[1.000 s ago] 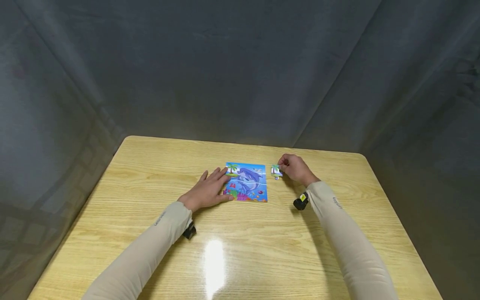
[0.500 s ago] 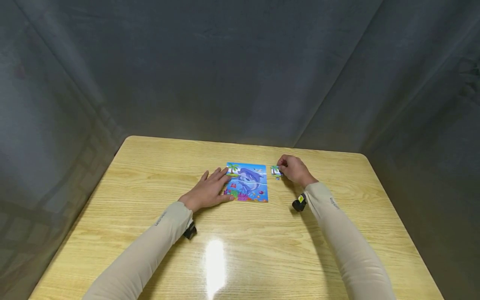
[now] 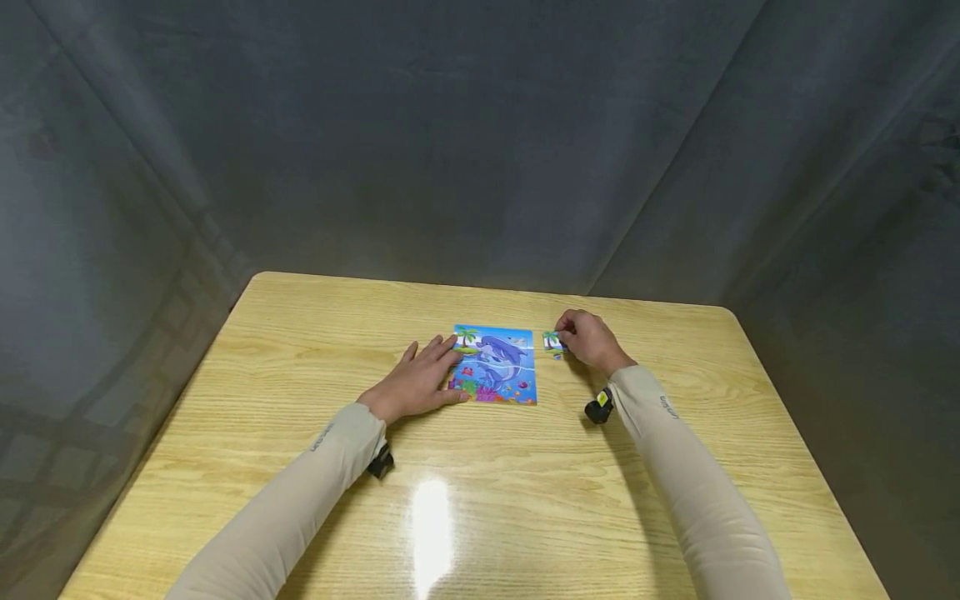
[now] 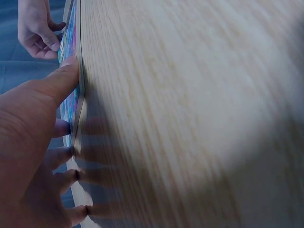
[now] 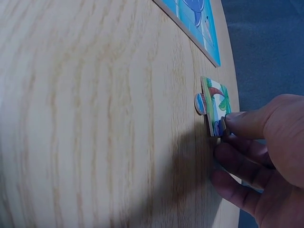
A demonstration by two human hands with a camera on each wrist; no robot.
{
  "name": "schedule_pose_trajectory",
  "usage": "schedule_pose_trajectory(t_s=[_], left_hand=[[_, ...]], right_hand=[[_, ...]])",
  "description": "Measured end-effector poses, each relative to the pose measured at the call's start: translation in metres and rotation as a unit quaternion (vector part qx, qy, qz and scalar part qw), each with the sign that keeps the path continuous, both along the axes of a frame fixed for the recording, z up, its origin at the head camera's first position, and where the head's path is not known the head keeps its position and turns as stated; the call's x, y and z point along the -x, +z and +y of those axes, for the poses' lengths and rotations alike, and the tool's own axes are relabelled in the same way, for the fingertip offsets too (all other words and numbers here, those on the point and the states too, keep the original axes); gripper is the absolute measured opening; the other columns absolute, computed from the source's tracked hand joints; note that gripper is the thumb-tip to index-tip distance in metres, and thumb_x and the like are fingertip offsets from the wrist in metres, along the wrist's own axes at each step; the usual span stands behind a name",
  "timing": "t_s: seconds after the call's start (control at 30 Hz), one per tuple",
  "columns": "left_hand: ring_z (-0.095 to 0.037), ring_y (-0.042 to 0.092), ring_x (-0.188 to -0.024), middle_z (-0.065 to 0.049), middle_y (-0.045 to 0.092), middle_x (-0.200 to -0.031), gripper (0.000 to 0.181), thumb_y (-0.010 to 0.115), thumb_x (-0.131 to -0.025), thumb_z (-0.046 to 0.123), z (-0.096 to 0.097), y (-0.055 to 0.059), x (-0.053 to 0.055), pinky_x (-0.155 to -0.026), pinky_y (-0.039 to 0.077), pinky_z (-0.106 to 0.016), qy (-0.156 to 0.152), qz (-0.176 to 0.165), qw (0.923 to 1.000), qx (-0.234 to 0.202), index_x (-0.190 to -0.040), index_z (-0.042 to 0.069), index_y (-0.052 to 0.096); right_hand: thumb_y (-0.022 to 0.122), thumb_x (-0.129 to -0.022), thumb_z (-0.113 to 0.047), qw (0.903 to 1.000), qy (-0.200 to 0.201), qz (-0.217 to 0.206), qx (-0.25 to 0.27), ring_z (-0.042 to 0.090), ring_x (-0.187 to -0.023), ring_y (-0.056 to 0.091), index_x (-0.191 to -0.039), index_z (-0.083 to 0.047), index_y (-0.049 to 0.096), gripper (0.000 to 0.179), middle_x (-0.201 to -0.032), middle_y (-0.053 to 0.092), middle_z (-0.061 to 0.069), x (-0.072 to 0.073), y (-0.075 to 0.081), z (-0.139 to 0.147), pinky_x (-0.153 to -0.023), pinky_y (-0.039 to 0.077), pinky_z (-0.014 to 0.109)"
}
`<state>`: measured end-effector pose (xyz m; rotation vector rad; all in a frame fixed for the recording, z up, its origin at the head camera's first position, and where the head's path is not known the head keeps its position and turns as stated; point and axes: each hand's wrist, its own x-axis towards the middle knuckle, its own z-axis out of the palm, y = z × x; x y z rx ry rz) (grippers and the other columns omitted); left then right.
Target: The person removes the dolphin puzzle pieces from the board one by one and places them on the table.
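A dolphin jigsaw puzzle [image 3: 498, 367] lies flat on the table, with a palm tree at its upper left and coral along the bottom. My left hand [image 3: 416, 382] rests at its left side, fingers spread, and the thumb [image 4: 66, 76] reaches over the lower edge. Right of the puzzle, apart from it, my right hand [image 3: 592, 340] pinches a small puzzle piece [image 5: 217, 102] by its edge. The piece carries a palm tree picture and a rounded tab sticks out of one side. The remaining fingers of the right hand are curled beneath in the right wrist view.
The wooden table [image 3: 510, 500] has rounded far corners. Grey curtains [image 3: 450, 150] hang behind it and along both sides. A bright light reflection shows on the near part of the tabletop.
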<state>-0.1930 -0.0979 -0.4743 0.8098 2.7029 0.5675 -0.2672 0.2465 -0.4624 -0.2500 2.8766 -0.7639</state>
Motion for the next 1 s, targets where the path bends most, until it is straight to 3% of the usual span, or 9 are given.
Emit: schedule_pose_trajectory(t_s=[0.6,1.0], left_hand=[[-0.04,0.011,-0.169,-0.013,0.015,-0.181,0.079,0.062,-0.105,0.055,-0.0009,-0.0032,0.0004,-0.132,0.011,-0.071,0.001,0.001,1.0,0.004,-0.166,0.011,0.038],[-0.039,0.012,-0.169,-0.013,0.016,-0.181,0.079,0.062,-0.105,0.055,0.0,-0.0011,0.0004,-0.132,0.012,-0.071,0.001,0.003,1.0,0.002,-0.166,0.012,0.039]], right_hand=[[0.06,-0.107,-0.007,0.9999,0.003,-0.004,0.013,0.028,-0.093,0.064,-0.112,-0.002,0.069,0.011,-0.112,0.069,0.018,-0.0008,-0.0024,0.0005,-0.085,0.053,0.042],[0.062,-0.106,-0.008,0.9993,0.027,0.02,0.014,0.028,-0.095,0.063,-0.111,-0.003,0.071,0.011,-0.112,0.069,0.018,-0.0007,0.0046,-0.0081,-0.086,0.053,0.044]])
